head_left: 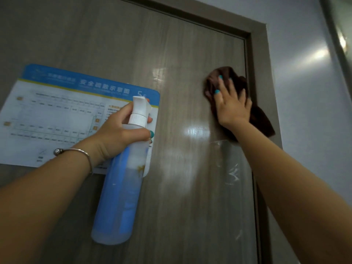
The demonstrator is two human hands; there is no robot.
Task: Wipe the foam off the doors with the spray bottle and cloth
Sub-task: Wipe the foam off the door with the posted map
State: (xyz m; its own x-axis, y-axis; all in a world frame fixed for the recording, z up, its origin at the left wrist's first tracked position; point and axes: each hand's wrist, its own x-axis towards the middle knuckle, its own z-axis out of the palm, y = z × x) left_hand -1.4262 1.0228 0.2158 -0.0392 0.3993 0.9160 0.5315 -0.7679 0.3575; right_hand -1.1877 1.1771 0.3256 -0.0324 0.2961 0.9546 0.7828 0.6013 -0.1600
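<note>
Right hand (231,105) flat, fingers spread, pressing brown cloth (261,119) on door (181,54) near frame. Left hand (122,130) grips spray bottle (122,197). No foam visible; wet sheen below right hand. Wiping probably late-stage.

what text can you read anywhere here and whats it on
"安全疏散示意图": white heading on the blue band of the door notice.
"5F": right end of that band, partly behind the spray bottle; the small F is faint.
Notice's logo line, table and floor plan: too small and blurred to read.
Bottle's blue label: unreadable.
</note>
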